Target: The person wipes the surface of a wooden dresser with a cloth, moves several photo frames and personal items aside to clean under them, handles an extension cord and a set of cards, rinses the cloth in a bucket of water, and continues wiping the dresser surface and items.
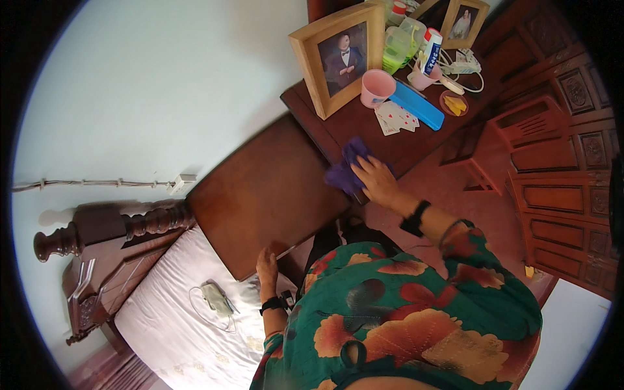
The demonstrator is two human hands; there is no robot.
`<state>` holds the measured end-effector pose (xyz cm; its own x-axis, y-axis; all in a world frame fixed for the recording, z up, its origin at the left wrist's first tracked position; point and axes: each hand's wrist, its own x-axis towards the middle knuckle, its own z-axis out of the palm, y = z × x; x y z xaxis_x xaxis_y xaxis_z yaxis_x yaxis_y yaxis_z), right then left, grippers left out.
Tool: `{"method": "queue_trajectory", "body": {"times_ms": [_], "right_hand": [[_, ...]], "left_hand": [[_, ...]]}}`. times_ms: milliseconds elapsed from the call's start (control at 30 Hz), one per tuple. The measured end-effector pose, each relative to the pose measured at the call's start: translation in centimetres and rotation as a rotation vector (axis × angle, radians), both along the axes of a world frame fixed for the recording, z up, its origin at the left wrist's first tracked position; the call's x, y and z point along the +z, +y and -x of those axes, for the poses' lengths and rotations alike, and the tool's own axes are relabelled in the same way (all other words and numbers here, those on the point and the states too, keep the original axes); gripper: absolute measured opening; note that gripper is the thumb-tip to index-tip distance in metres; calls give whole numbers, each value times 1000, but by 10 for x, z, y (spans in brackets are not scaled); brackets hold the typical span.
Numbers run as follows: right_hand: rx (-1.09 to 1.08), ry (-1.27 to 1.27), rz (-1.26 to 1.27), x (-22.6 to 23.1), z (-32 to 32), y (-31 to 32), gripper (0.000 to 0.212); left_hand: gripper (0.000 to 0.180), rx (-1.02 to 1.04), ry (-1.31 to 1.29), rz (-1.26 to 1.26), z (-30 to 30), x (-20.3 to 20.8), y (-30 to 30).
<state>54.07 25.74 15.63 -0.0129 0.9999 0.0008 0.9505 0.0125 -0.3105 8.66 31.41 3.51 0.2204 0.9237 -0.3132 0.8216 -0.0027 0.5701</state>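
A crumpled purple cloth [344,174] lies at the near left edge of the dark wooden dresser top [312,120], where it meets a lower brown cabinet top [260,195]. My right hand [378,182] is on the cloth, its fingers bent over the fabric and pressing it down. Part of the cloth is hidden under the palm. Beside the front edge of the brown cabinet rests my left hand [266,265], fingers loosely extended and nothing visible in them. Both wrists wear dark bands.
On the dresser stand a framed photo [311,71], a pink cup [377,88], a blue case [417,106], playing cards [394,119] and a small dish [454,103]. A bed [175,318] with a corded device [216,298] lies left; a reddish stool [481,156] stands right.
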Motion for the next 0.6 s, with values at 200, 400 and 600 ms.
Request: {"method": "queue_trajectory", "body": {"times_ms": [200, 400, 600], "right_hand": [[25, 48, 16, 7, 16, 13, 68], [48, 47, -124, -5, 17, 124, 56], [81, 82, -107, -8, 5, 133, 54]], "left_hand": [[38, -109, -62, -53, -27, 18, 41], [35, -125, -152, -161, -70, 48, 74], [35, -115, -213, -171, -126, 99, 94]]}}
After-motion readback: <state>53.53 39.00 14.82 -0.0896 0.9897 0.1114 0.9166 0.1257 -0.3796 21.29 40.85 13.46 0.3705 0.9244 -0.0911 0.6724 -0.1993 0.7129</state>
